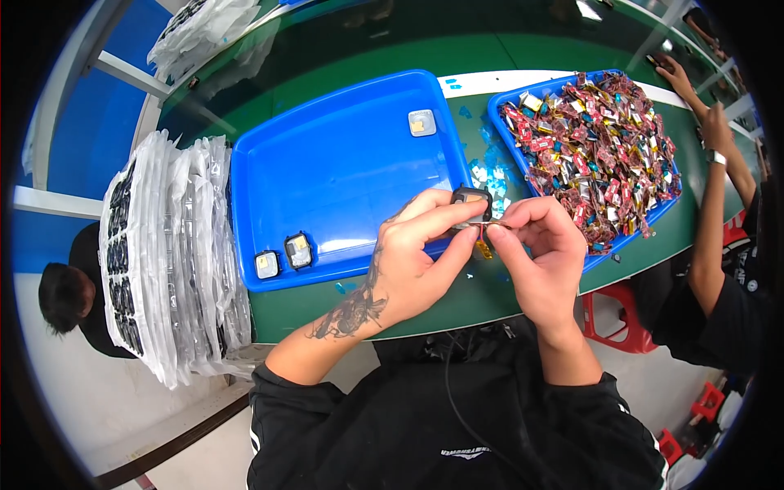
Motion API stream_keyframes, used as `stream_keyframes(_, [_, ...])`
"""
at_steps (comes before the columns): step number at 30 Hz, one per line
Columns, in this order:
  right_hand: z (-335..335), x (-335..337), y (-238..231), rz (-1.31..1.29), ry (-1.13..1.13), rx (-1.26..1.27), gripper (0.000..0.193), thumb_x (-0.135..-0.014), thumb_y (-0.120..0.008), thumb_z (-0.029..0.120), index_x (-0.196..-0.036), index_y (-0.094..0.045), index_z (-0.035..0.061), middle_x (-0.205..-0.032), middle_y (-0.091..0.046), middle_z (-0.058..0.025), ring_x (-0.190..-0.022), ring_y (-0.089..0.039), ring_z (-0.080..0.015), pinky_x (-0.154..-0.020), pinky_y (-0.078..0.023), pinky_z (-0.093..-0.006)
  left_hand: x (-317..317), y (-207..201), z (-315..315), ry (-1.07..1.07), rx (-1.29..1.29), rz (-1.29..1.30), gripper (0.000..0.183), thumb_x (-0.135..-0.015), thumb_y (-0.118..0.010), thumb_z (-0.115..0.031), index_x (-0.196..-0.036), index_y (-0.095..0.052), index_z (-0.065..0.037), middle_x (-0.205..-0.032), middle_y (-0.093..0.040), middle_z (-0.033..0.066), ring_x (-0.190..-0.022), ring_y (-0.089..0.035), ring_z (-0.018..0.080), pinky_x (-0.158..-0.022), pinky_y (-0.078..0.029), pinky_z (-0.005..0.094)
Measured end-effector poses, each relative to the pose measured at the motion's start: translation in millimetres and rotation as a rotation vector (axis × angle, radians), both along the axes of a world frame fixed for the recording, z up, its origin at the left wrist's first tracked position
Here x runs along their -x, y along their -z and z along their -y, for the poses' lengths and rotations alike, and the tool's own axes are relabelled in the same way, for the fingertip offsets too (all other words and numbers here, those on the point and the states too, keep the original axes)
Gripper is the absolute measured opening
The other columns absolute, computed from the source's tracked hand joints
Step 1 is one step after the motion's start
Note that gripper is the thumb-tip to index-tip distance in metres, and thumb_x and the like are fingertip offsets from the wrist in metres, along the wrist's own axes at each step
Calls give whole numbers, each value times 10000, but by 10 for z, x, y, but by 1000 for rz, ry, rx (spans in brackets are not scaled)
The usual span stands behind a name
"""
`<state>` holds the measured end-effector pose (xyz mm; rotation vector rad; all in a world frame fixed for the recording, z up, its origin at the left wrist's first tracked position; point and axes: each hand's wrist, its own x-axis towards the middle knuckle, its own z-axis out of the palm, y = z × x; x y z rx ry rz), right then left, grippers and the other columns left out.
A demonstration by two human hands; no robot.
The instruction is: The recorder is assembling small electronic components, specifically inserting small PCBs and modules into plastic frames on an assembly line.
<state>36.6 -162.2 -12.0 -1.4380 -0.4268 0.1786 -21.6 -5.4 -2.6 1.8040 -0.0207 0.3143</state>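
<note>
My left hand is closed on a small black, rounded-square housing, which looks like a watch case. My right hand pinches a small, thin part at the lower side of the housing, where the fingertips of both hands nearly meet. A short yellow strip hangs below the fingertips; what it joins to is hidden by them. Left of my hands lies a blue tray. Within it sit a black-framed housing, a pale square housing and another pale housing.
On the right, a second blue tray is heaped with small red, yellow and silver electronic parts. Blue and white scraps lie between the trays on the green table. Plastic-wrapped stacks stand at left. Another person's arm is at right.
</note>
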Motion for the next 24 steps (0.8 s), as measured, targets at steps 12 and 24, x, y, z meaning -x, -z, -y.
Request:
stream_keyframes(12, [-115, 77, 37, -93, 117, -187, 175, -829, -702, -34, -905, -550, 10, -848, -604, -22, -743, -575, -50, -663, -465, -182, 18, 32, 72, 71, 394, -30, 330, -927, -530, 48, -1252, -588, 28, -1207, -567, 111, -1073, -599, 160, -891, -512, 263])
stream_keyframes(24, [-221, 145, 115, 99, 214, -141, 207, -825, -705, -31, -916, -526, 16, -873, -533, -42, -698, -534, -58, -624, -454, -188, -6, 40, 155, 32, 612, 36, 490, -932, -506, 66, -1404, -380, 31, -1266, -557, 182, -1126, -588, 199, -950, -489, 288])
